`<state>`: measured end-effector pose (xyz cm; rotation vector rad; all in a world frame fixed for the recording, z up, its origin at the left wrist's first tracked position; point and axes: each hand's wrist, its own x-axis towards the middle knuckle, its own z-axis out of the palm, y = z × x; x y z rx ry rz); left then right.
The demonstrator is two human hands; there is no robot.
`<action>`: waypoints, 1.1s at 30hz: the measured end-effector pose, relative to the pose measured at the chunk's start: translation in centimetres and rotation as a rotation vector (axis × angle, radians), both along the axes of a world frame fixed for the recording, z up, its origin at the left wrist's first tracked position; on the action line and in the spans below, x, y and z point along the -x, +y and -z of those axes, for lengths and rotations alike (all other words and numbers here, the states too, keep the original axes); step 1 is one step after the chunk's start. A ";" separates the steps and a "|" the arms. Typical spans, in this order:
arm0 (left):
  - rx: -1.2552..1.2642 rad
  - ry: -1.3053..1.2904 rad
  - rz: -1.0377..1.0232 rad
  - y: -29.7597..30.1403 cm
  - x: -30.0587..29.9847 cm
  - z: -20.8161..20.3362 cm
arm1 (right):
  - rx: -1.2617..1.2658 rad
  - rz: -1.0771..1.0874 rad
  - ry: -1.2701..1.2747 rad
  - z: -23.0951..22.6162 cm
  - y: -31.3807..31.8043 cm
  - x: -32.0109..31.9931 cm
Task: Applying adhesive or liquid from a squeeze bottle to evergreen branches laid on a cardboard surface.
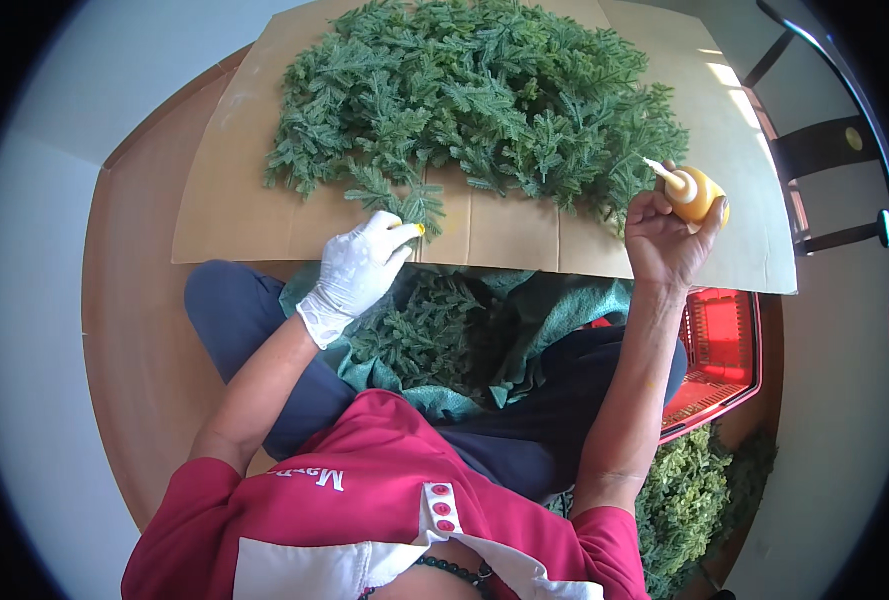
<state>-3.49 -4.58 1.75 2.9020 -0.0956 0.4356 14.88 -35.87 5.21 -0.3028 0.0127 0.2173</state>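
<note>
Head view: a green sprig (416, 198) lies at the near edge of a cardboard sheet (524, 235), just below the large pile of sprigs (484, 100). At its lower end, the gloved left hand (356, 270) has thumb and finger pinched together on a small yellow piece (420, 230); whether that piece is part of the sprig cannot be told. The bare right hand (664, 240) has its fingers curled around a yellow squeeze bottle (702, 197), pale nozzle angled up and left beside the pile, well apart from the sprig.

Step in hand, as judged: readying a single sprig for liquid from the bottle. The next move would seem to call for a steady left pinch while the nozzle is brought over to the yellow piece and squeezed lightly.

Nearer the body, more sprigs (419, 335) rest on green cloth (589, 300) across the lap. A red basket (714, 335) stands to the right, with lighter foliage (684, 490) below it.
</note>
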 end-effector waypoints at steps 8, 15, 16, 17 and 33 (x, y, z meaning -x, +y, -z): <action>0.813 -0.379 -0.120 8.9 -1.4 0.2 | 0.036 -0.034 -0.011 -0.6 2.1 0.1; 1.676 -0.379 -0.071 8.9 -1.8 -4.8 | 0.069 -0.047 0.000 -0.3 2.7 -0.1; 1.682 -0.377 -0.073 7.9 -1.9 -4.6 | 0.079 -0.040 0.006 -0.1 2.8 -0.1; 1.778 -0.211 -0.024 6.5 -1.8 -4.4 | 0.090 -0.034 0.015 0.0 2.8 -0.1; 0.644 0.246 -0.050 2.4 -1.2 -1.0 | 0.187 -0.113 0.023 0.8 3.8 0.7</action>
